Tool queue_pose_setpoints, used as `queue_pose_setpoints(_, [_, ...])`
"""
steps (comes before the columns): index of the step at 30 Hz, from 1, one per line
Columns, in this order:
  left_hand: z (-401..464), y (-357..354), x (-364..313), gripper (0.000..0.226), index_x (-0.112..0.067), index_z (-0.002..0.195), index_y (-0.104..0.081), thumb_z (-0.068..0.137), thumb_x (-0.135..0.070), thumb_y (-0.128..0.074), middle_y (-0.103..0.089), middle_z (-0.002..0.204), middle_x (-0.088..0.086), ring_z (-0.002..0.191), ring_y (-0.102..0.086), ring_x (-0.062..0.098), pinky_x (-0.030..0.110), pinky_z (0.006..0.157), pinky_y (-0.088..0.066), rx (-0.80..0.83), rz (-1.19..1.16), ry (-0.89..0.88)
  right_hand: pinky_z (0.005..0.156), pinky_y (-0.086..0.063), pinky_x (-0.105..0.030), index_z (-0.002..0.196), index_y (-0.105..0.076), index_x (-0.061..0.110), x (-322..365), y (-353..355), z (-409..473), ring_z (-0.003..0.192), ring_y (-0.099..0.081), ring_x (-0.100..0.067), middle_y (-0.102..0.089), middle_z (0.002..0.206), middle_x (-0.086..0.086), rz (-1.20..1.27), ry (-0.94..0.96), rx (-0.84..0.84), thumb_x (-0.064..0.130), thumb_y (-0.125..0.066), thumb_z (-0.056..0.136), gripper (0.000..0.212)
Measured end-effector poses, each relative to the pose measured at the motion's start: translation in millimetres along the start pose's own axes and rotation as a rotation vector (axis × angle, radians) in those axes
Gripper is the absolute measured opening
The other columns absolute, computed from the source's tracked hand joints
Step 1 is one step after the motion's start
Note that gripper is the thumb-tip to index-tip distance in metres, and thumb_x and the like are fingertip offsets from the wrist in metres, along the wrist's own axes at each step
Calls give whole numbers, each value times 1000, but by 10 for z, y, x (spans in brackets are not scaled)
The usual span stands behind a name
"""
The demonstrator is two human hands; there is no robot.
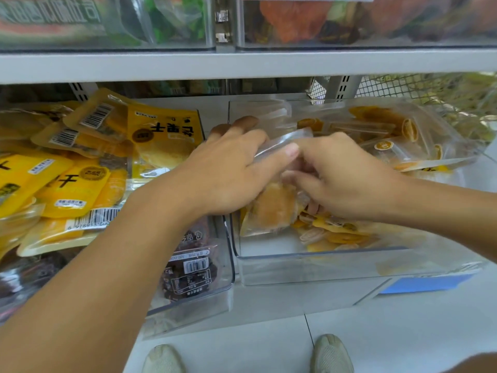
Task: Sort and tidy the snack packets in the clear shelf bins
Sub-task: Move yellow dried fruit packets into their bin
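Both hands meet at the centre of the frame, over the clear bin [309, 261] that occupies the centre-right of the lower shelf. The left hand [228, 170] reaches in from the lower left; its thumb lies along the clear top edge of a transparent packet [271, 208] of orange dried fruit, and its fingers curl behind that packet, their tips showing above near the bin's back left corner. The packet is pinched between thumb and fingers. The right hand [347, 179] enters from the right edge, knuckles uppermost, fingers curled downward onto the same packet's middle; it grips the packet, though the fingertips are partly hidden. The packet stands tilted at the left end of this bin, its lower corner near the front wall.

More clear packets of orange slices [387, 135] lie heaped in the right and rear part of the same bin, and a few lie flat on its floor under the right hand.

At the left of the frame, a second clear bin [220, 286] holds yellow packets [80, 184] stacked loosely on top, several showing barcodes, with dark brown packets [188, 275] beneath, against its front wall.

Across the upper frame runs a grey shelf edge [242, 64], with further bins above it, blurred. A wire mesh basket [419, 87] sits at upper right. A blue label [427, 284] is fixed to the shelf front at lower right. Two pale shoes [330, 354] stand on the tiled floor at the bottom edge.
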State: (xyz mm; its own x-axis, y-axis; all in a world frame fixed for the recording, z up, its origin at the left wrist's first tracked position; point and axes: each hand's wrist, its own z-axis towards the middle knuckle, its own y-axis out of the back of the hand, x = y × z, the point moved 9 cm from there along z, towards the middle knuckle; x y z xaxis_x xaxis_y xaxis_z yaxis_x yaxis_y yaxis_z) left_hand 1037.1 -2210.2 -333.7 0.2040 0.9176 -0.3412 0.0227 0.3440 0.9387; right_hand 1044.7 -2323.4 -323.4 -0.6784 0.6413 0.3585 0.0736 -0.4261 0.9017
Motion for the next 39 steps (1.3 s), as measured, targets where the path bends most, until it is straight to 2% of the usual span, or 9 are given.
queue_pose_setpoints(2, [-21, 10, -12, 87, -38, 125, -52, 61, -97, -37, -48, 131, -1, 127, -43, 30, 46, 101, -43, 14, 13, -18, 48, -55, -24, 79, -60, 10, -59, 3, 17, 50, -66, -6, -68, 60, -1, 105, -78, 66, 20, -63, 96, 20])
queue_pose_setpoints(5, [-26, 50, -47, 58, -40, 114, -54, 69, -72, -73, -47, 136, 3, 129, -42, 32, 45, 100, -45, -18, 106, -5, 50, -59, -37, 77, -67, 13, -100, -57, 33, 53, -70, -12, -71, 62, -4, 141, -151, 182, 30, -67, 94, 24])
queue_pose_setpoints(9, [-7, 52, -116, 43, -37, 108, -59, 75, -58, -79, -44, 134, 2, 128, -41, 31, 43, 92, -45, -4, 231, 25, 64, -53, -33, 84, -59, 25, -134, 316, 38, 68, -61, -5, -63, 72, 12, -252, -181, -49, 64, -79, 62, 49])
queue_pose_setpoints(12, [-20, -5, -126, 60, -36, 132, -53, 80, -56, -76, -29, 154, -1, 141, -26, 30, 45, 102, -40, 80, 293, 64, 66, -49, -31, 106, -51, 23, -121, 267, 37, 79, -56, -10, -52, 85, 16, -359, -188, 48, 70, -81, 58, 74])
queue_pose_setpoints(18, [-52, -117, -234, 119, -21, 145, -23, 54, -64, -88, -4, 167, 4, 153, -5, 33, 46, 121, -21, 70, 457, 17, 48, -36, -27, 64, -57, 4, -244, -73, 199, 50, -46, -17, -54, 56, -4, -147, -187, 264, 55, -72, 81, 56])
queue_pose_setpoints(25, [25, -261, -372, 155, -33, 154, 13, 45, -58, -94, -10, 165, -2, 152, -14, 28, 46, 121, -21, 121, 510, -62, 73, -56, -34, 107, -67, 5, -264, -161, -64, 80, -65, -17, -68, 89, 2, 50, -194, 560, 43, -70, 89, 42])
queue_pose_setpoints(30, [23, -249, -316, 147, -40, 154, 1, 46, -41, -99, -5, 166, -5, 153, -7, 26, 47, 123, -14, 153, 465, -30, 105, -44, -40, 148, -35, 30, -271, 90, -240, 130, -36, -17, -42, 144, 9, -568, -81, 553, 79, -74, 57, 110])
queue_pose_setpoints(34, [-3, -227, -307, 132, -45, 149, -10, 52, -32, -99, -6, 166, -3, 153, -6, 31, 47, 122, -17, 86, 436, -26, 111, -35, -53, 152, -28, 30, -349, -187, -436, 143, -21, -27, -29, 157, 2, -722, -155, 650, 70, -59, 74, 93])
queue_pose_setpoints(39, [-28, -201, -311, 128, -47, 147, -12, 54, -35, -98, -13, 163, -2, 147, -21, 38, 46, 116, -30, 69, 435, 13, 95, -36, -51, 127, -53, 26, -169, -312, -172, 117, -45, -26, -55, 118, 0, -957, -44, 647, 47, -52, 89, 44])
